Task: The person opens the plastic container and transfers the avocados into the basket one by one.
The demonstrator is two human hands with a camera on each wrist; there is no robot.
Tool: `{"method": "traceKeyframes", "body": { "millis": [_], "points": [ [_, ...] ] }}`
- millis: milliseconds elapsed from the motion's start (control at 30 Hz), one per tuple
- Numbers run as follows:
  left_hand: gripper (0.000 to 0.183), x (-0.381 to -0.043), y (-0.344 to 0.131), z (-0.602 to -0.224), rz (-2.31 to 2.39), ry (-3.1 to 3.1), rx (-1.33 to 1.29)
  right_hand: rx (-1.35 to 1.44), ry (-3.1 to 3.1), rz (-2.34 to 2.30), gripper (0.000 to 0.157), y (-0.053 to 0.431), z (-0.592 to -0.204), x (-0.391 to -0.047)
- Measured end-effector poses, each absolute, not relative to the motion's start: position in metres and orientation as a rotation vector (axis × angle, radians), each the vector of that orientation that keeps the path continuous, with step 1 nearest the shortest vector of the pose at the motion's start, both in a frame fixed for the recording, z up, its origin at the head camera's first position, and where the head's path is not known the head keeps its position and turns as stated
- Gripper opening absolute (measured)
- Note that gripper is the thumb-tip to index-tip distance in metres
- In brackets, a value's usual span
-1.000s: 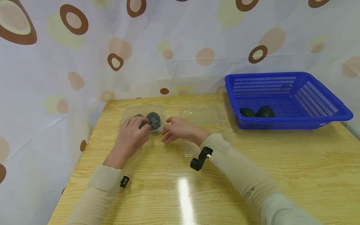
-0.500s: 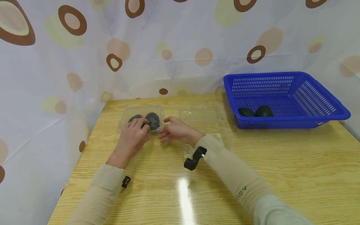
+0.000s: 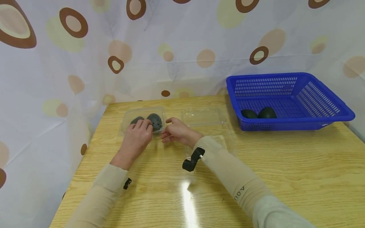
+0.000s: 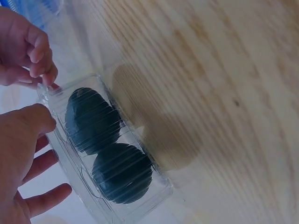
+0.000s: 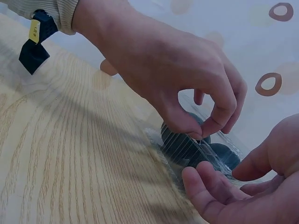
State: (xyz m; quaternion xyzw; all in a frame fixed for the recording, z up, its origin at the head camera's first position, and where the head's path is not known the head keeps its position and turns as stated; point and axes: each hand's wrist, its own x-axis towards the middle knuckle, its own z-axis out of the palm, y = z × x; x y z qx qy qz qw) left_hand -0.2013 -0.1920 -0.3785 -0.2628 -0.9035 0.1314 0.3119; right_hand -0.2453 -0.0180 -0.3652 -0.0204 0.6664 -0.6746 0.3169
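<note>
Patterned cloth (image 3: 176, 34) walled off the far side as we looked over a wood table (image 3: 271, 177), with open wood from the basket's front to the near side. We judged the packing about half done. The blue basket (image 3: 296, 120) filled the back right, its rim overlooking an open clear box (image 3: 203, 117) in which we saw no fruit. Toward the table's left edge, the filled box (image 4: 154, 193) appeared loaded, though we could not tell whether it was latched. The left hand (image 3: 136, 136) pinched its near rim; the right hand (image 3: 179, 130) curved by the right corner, partly in the narrow gap between boxes, its hold unclear to us. Smallest, the packed fruits (image 4: 93, 122) numbered two, and the basket fruits (image 3: 267, 113), apparently left to pack, also two
</note>
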Motion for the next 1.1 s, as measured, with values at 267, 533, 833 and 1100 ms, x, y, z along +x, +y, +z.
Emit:
{"method": "traceKeyframes", "body": {
  "millis": [267,533,833,1100],
  "points": [
    [0.019,-0.197,-0.203,-0.387,0.238,-2.393,-0.582,-0.063,1.792,-1.739,0.054,-0.020,-0.365,-0.244],
    [0.009,-0.196,-0.208,-0.390,0.249,-2.353,-0.534,-0.066,1.800,-1.733,0.050,-0.022,-0.364,-0.244],
    [0.010,-0.198,-0.202,-0.388,0.367,-2.385,-0.599,-0.006,1.772,-1.783,0.054,-0.024,-0.364,-0.247],
    [0.015,-0.198,-0.195,-0.389,0.420,-2.406,-0.567,0.135,1.635,-1.897,0.036,-0.027,-0.366,-0.248]
  ]
}}
